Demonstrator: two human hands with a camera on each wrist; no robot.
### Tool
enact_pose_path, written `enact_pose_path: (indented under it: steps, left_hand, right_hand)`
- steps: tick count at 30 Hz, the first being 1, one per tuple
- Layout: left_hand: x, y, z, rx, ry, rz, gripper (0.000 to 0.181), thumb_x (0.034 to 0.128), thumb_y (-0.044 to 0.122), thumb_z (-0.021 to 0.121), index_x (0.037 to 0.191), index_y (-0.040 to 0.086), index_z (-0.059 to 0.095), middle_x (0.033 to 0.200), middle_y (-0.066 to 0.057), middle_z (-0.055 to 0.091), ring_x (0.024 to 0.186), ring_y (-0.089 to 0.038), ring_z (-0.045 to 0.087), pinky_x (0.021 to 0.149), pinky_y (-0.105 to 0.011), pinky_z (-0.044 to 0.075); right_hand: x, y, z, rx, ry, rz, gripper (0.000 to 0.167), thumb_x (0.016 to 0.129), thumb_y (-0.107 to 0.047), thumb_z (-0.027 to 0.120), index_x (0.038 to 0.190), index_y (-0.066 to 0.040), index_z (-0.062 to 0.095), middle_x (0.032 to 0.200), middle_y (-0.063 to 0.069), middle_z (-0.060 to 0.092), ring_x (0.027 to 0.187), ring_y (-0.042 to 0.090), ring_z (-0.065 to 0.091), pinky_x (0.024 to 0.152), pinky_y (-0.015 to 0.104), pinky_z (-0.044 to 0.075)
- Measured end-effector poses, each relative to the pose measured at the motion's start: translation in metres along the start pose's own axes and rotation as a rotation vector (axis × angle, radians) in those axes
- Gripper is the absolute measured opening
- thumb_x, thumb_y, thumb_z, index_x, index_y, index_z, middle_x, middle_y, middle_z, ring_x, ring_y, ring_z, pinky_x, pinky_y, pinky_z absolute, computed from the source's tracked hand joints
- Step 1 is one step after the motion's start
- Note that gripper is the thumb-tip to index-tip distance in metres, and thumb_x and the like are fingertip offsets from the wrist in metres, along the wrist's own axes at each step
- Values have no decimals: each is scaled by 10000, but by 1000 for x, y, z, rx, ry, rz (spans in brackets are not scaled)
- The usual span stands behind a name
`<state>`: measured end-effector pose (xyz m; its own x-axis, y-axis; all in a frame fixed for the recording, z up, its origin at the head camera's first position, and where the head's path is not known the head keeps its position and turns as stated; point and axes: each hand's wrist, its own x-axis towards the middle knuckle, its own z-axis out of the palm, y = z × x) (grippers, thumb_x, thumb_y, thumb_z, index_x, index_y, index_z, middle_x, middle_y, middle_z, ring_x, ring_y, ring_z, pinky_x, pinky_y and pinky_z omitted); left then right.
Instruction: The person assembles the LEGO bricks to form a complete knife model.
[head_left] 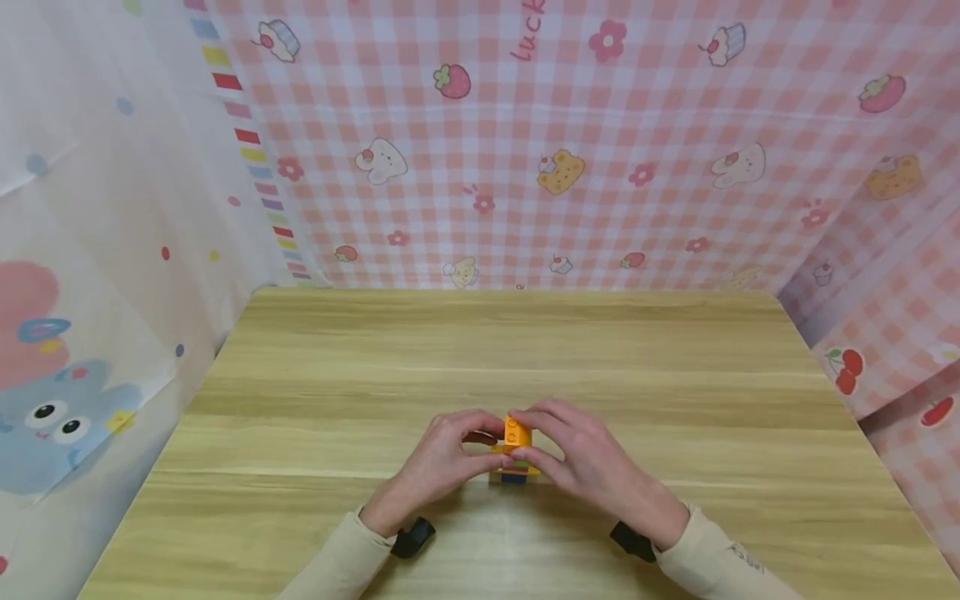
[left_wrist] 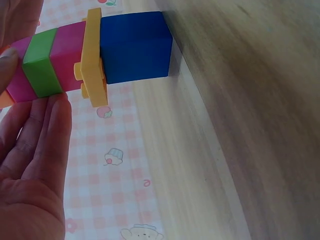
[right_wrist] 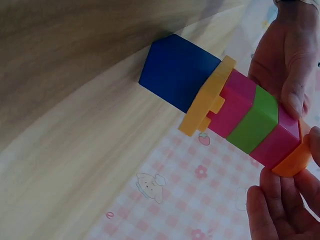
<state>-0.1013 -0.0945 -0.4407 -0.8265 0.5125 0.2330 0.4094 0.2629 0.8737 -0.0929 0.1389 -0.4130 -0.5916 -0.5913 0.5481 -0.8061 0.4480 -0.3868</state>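
A tower of toy building bricks stands upright on the table. From the bottom come a blue brick [left_wrist: 135, 47], a wider yellow plate [right_wrist: 207, 97] with bare studs, a magenta brick [left_wrist: 69, 57], a green brick [right_wrist: 254, 120], another magenta brick [right_wrist: 276, 141] and an orange brick [head_left: 517, 433] on top. My left hand [head_left: 442, 458] holds the tower's upper part from the left, with thumb in front and fingers behind. From the right, my right hand [head_left: 585, 450] pinches the orange brick between thumb and fingers. Fingertips partly cover the top bricks in both wrist views.
The wood-grain table [head_left: 337, 358] stretches out around the tower. Behind it hangs a pink checked cloth [head_left: 525, 108], and a white patterned cloth [head_left: 172, 200] hangs at the left. A black strap-like device sits at each wrist.
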Motion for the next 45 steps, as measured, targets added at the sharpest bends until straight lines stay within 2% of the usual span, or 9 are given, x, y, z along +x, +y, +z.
enact_pose_path:
  steps: [8,12,16,20,25,33,37,41,45]
  left_hand:
    - [0,2,2,-2,5,-36,252,874,135,846,1097,72,748,1088,-27,756,990,-195,735,886,-382,613]
    - [-1,1,3,-9,7,-20,251,867,127,850,1087,62,748,1079,-43,759,983,-231,742,879,-350,614]
    - [-3,1,3,-3,13,1,239,868,121,849,1078,64,749,1069,-39,757,981,-213,740,872,-332,614]
    - [-5,0,3,3,13,2,238,868,118,848,1080,74,750,1071,-22,756,984,-160,732,868,-324,615]
    - [-4,1,2,12,4,-7,258,876,123,845,1102,66,733,1079,-24,752,990,-171,726,876,-291,605]
    - [-1,1,3,62,-8,-41,307,893,256,845,1128,112,711,1085,29,734,997,-143,695,918,-298,585]
    - [-2,0,2,76,-23,-51,352,901,290,836,1176,120,697,1115,37,728,1017,-139,683,936,-313,579]
    - [-5,-2,-1,97,-41,-78,442,912,336,821,1264,115,667,1173,13,724,1058,-157,676,957,-343,573]
    - [-9,-4,-9,114,-40,-110,478,938,298,794,1325,66,636,1201,-57,723,1097,-245,676,982,-433,562]
  right_hand:
    - [-6,4,3,53,23,7,382,1012,-350,678,1242,-45,698,1117,18,705,966,133,685,821,309,613]
    - [-8,6,5,59,23,-18,372,1005,-328,698,1257,-54,688,1098,7,705,945,126,684,805,300,613]
    - [-8,7,6,67,16,-26,382,1006,-329,697,1272,-56,679,1081,-2,701,934,120,685,791,290,614]
    - [-9,6,7,71,15,-19,383,1010,-321,693,1291,-63,671,1056,-10,693,908,144,687,761,298,616]
    - [-11,6,8,68,14,1,398,1015,-314,684,1329,-72,653,1063,-4,689,893,185,689,735,327,619]
    - [-15,10,6,95,-41,74,463,985,-258,739,1414,-138,612,1202,-34,669,1029,131,663,864,368,607]
    - [-16,10,5,112,-64,110,490,968,-213,759,1423,-119,603,1200,-36,662,1033,142,660,871,376,605]
    - [-15,10,3,145,-82,189,508,959,-209,767,1423,-99,592,1208,-45,669,1060,134,657,896,403,599]
    - [-12,10,0,209,-88,284,486,974,-218,747,1419,-111,582,1229,-49,671,1091,129,659,953,432,584]
